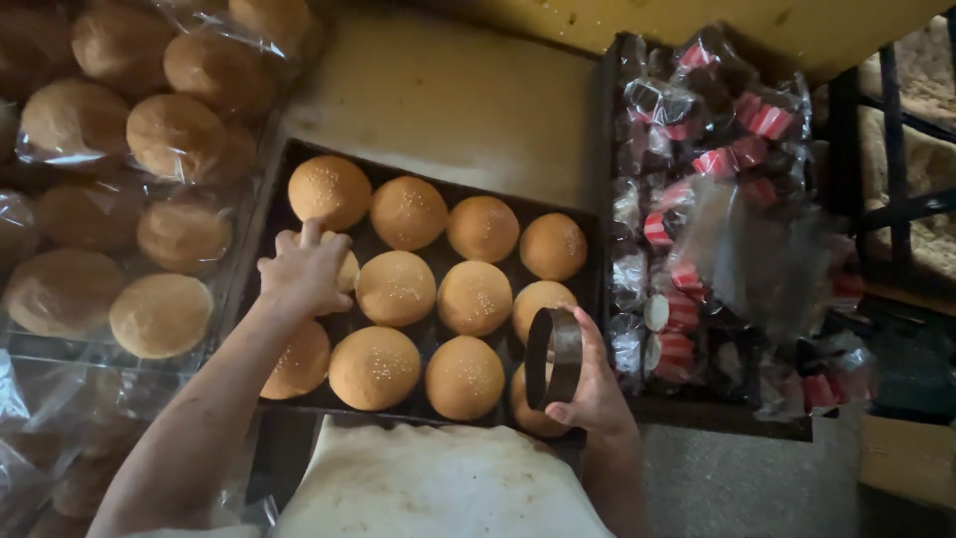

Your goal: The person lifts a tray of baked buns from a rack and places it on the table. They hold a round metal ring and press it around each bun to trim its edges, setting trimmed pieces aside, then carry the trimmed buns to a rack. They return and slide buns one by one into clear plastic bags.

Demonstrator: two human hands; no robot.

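1. We note dim, warm light overall; the right edge falls into deep shadow.
2. Glare streaks the clear plastic bags of round brown buns (149, 139) at left.
3. Detail looks soft and smeared throughout, corners murkiest.

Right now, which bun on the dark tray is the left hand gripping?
The left hand is on the bun at the left end of the middle row; it is mostly hidden under the fingers, while the other sesame buns lie uncovered.

Golden-brown buns (395, 288) — white-speckled — on black tray (282, 189); red-and-white striped wrappers (681, 351).
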